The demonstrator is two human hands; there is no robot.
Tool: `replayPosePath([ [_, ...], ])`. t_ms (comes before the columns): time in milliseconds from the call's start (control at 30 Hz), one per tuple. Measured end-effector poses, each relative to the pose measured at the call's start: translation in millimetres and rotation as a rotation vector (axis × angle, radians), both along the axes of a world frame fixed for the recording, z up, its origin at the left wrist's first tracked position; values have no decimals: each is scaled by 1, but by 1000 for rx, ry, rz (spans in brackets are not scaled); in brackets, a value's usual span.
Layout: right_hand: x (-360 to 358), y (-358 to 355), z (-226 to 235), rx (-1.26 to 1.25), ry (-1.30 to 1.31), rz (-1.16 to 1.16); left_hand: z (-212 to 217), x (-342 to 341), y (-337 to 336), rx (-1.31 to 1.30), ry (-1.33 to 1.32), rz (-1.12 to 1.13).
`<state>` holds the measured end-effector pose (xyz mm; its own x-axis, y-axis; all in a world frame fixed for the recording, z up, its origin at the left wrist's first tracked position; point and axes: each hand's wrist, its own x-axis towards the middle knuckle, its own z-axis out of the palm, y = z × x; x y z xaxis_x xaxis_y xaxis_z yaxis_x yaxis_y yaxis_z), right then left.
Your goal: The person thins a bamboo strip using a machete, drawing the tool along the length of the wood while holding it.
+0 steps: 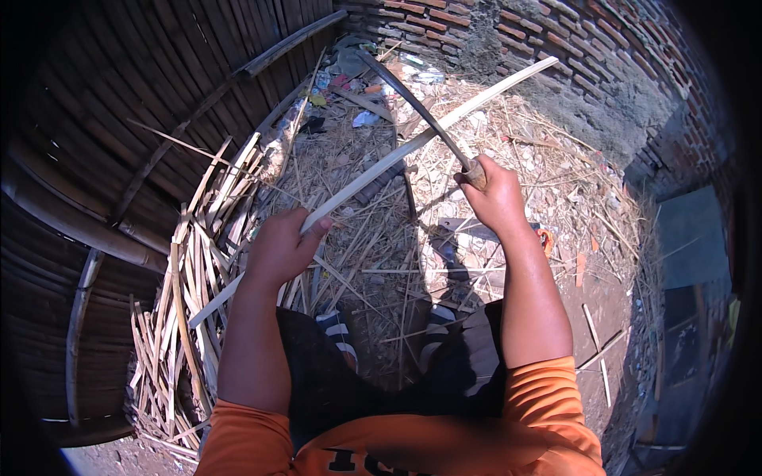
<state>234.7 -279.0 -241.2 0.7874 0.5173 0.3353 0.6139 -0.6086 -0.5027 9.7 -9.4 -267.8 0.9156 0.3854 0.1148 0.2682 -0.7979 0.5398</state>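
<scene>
My left hand [280, 247] is closed around a long pale split strip of bamboo [367, 176]. The strip slants from beside my left forearm up to the far right. In my right hand [495, 193] is the wooden handle of a machete with a long dark blade [413, 101]. The blade points away to the far left and crosses the strip beyond both hands, seemingly touching it. Whether its edge is sunk into the strip I cannot tell.
A heap of split strips [190, 293] lies at my left, against a slatted bamboo wall [103, 135]. Shavings and litter cover the ground [508, 151]. A brick wall [595, 47] closes off the far side. My sandalled feet [337, 332] stand below.
</scene>
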Motion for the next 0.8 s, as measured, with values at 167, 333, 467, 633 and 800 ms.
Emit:
replayPosePath([
  [167, -46, 23, 1, -342, -231, 278, 8, 1, -10, -143, -36, -3],
  [333, -11, -10, 20, -51, 109, -15, 5, -1, -12, -120, -50, -39],
  [467, -31, -1, 11, -97, -112, 126, 2, 5, -14, -96, -88, -51],
  [633, -31, 0, 15, -162, -202, 205, 13, -3, -13, -129, -2, -94],
  [800, -6, -17, 9, 34, -28, 25, 8, 3, -13, -153, -48, -86],
])
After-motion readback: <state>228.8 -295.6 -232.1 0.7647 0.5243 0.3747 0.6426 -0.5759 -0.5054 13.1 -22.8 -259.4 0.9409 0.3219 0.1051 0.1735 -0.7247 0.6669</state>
